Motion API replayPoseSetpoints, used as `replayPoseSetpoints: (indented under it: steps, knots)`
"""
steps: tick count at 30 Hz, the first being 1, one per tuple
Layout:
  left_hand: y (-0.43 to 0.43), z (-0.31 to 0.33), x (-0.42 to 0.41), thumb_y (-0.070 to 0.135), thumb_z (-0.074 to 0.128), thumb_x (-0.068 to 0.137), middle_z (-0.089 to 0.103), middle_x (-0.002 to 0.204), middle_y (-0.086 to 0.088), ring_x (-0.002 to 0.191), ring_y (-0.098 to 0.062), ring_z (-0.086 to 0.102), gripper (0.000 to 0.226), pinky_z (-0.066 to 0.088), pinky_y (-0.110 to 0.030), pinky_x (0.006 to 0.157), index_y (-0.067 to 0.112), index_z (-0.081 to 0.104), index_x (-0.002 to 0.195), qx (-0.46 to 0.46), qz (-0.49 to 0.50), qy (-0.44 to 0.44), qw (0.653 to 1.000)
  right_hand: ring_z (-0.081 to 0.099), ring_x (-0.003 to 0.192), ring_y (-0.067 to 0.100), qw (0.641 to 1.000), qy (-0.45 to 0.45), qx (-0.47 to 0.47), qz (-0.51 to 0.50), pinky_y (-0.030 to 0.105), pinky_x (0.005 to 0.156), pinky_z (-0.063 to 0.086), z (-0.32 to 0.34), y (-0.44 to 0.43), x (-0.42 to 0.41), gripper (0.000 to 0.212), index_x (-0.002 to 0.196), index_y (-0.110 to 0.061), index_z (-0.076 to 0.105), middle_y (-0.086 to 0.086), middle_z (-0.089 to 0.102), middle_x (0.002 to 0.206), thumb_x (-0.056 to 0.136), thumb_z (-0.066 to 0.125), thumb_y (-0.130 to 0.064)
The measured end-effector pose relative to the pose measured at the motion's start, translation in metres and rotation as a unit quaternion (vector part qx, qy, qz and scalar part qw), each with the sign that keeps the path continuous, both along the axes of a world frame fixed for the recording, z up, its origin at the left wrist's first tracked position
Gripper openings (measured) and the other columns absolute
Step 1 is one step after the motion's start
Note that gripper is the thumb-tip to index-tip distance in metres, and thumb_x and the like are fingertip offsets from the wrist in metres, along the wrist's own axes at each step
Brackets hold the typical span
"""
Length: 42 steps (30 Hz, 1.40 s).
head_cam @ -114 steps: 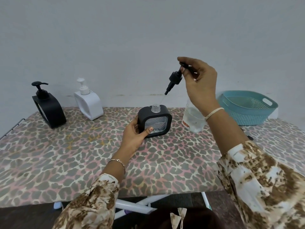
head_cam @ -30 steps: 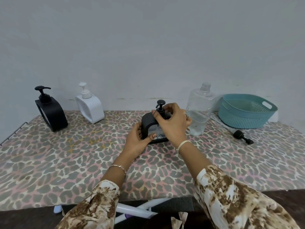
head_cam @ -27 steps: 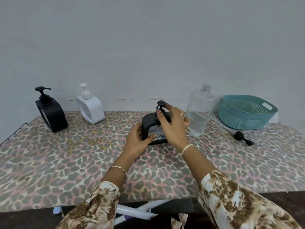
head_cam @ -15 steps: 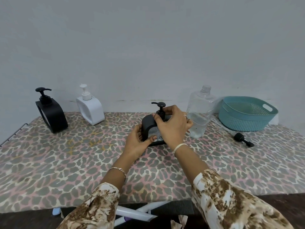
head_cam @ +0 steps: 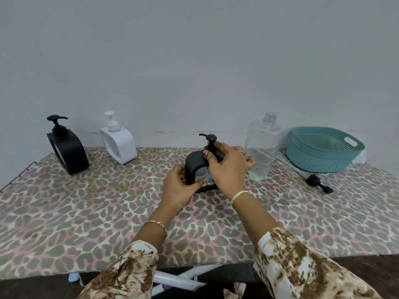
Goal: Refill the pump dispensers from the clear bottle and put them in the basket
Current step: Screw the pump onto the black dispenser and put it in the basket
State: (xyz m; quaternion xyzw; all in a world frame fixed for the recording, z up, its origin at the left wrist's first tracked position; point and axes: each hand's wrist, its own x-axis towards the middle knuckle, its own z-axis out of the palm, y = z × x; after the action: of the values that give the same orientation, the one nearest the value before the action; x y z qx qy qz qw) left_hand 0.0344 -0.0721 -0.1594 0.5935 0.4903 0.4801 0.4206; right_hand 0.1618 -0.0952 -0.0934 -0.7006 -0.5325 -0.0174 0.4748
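A small black dispenser [head_cam: 195, 167] with a clear window stands at the middle of the table. My left hand [head_cam: 180, 187] grips its left side and front. My right hand [head_cam: 228, 169] curls round the collar of its black pump head [head_cam: 209, 139], whose nozzle points left. The clear bottle [head_cam: 262, 147], uncapped and partly filled, stands just right of my right hand. A teal basket [head_cam: 323, 156] sits at the back right with nothing seen inside. A larger black dispenser [head_cam: 67, 151] and a white dispenser [head_cam: 118, 142] stand at the back left.
A loose black cap with a nozzle [head_cam: 319, 184] lies on the leopard-print cover [head_cam: 86, 212] in front of the basket. A plain wall runs close behind the table. White frame legs [head_cam: 179, 281] show under the near edge.
The pump head, held above the open dispenser 3.8 s ago, now sits in its neck. Over the last second my right hand has turned it, the nozzle swinging round to the left.
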Motion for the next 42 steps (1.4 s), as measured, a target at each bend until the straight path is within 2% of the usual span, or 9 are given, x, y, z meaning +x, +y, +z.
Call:
replayPoseSetpoints:
  steps: [4,7,13,18,24,27,30,37,42]
  knots:
    - [-0.002,0.001,0.003,0.03,0.09,0.062,0.066,0.094,0.011,0.082,0.005,0.063,0.057,0.048,-0.006,0.067,0.021,0.055,0.105,0.03,0.037,0.048,0.998,0.051,0.102,0.013,1.0,-0.01,-0.006,-0.023,0.04,0.095,0.018,0.001,-0.001,-0.003,0.026,0.11,-0.037,0.068,-0.009,0.07,0.087,0.085,0.063,-0.043]
    - [-0.005,0.0,0.004,0.029,0.09,0.06,0.064,0.088,0.015,0.075,0.014,0.061,0.053,0.045,-0.002,0.06,0.024,0.055,0.1,0.044,0.053,0.062,0.996,0.053,0.102,0.014,1.0,-0.014,-0.003,-0.028,0.037,0.093,0.017,0.0,-0.002,-0.004,0.026,0.111,-0.036,0.068,-0.008,0.07,0.089,0.086,0.063,-0.042]
    - [-0.011,0.0,0.006,0.045,0.086,0.055,0.065,0.083,0.015,0.072,0.007,0.062,0.05,0.05,-0.011,0.06,0.032,0.052,0.09,0.058,0.078,0.098,0.99,0.055,0.101,0.014,1.0,-0.003,-0.008,0.001,0.03,0.082,0.016,-0.002,-0.002,-0.002,0.027,0.113,-0.037,0.066,-0.01,0.071,0.09,0.087,0.061,-0.044]
    - [-0.019,0.002,0.012,0.05,0.082,0.056,0.066,0.086,0.015,0.075,0.003,0.063,0.049,0.057,-0.026,0.066,0.034,0.054,0.093,0.069,0.085,0.097,0.989,0.061,0.104,0.01,0.983,0.14,-0.005,0.114,0.037,0.092,0.05,-0.005,-0.008,0.005,0.036,0.122,-0.025,0.064,-0.007,0.07,0.109,0.088,0.065,-0.039]
    - [-0.03,0.01,0.012,0.055,0.074,0.045,0.066,0.083,0.01,0.077,-0.008,0.064,0.049,0.056,-0.037,0.068,0.031,0.057,0.085,0.046,0.06,0.117,0.99,0.046,0.129,0.021,0.969,0.206,-0.067,0.119,0.044,0.105,0.041,-0.017,-0.021,-0.002,0.098,0.137,-0.017,0.042,0.003,0.047,0.14,0.06,0.072,-0.068]
    - [-0.036,0.012,0.01,0.051,0.073,0.043,0.068,0.082,0.01,0.077,-0.01,0.066,0.045,0.056,-0.033,0.068,0.033,0.059,0.082,0.032,0.032,0.118,0.992,0.061,0.097,0.012,0.966,0.221,-0.062,0.121,0.034,0.081,0.054,-0.019,-0.022,-0.007,0.075,0.109,-0.022,0.053,-0.004,0.062,0.105,0.048,0.079,-0.056]
    - [-0.04,0.01,0.007,0.028,0.087,0.053,0.072,0.08,0.009,0.077,-0.009,0.069,0.035,0.057,-0.032,0.072,0.03,0.065,0.08,0.02,-0.002,0.096,0.995,0.058,0.079,0.002,0.971,0.195,-0.067,0.121,0.018,0.061,0.045,-0.019,-0.022,-0.006,0.065,0.097,-0.023,0.049,-0.01,0.059,0.089,0.047,0.083,-0.047]
    - [-0.047,0.012,0.01,0.007,0.089,0.062,0.074,0.089,-0.008,0.085,-0.018,0.071,0.041,0.058,-0.036,0.081,0.002,0.072,0.099,-0.036,-0.038,0.033,0.998,0.058,0.085,0.017,0.982,0.139,-0.106,0.076,0.028,0.066,0.045,-0.019,-0.027,0.006,0.05,0.102,-0.021,0.047,-0.011,0.054,0.086,0.062,0.076,-0.028]
    - [-0.059,0.019,0.017,-0.001,0.084,0.066,0.072,0.091,-0.009,0.079,-0.011,0.067,0.044,0.056,-0.018,0.077,-0.001,0.068,0.106,-0.037,-0.06,0.006,0.998,0.06,0.083,0.018,0.986,0.119,-0.095,0.064,0.025,0.064,0.044,-0.015,-0.033,0.019,0.041,0.101,-0.021,0.055,-0.009,0.056,0.083,0.065,0.076,-0.023]
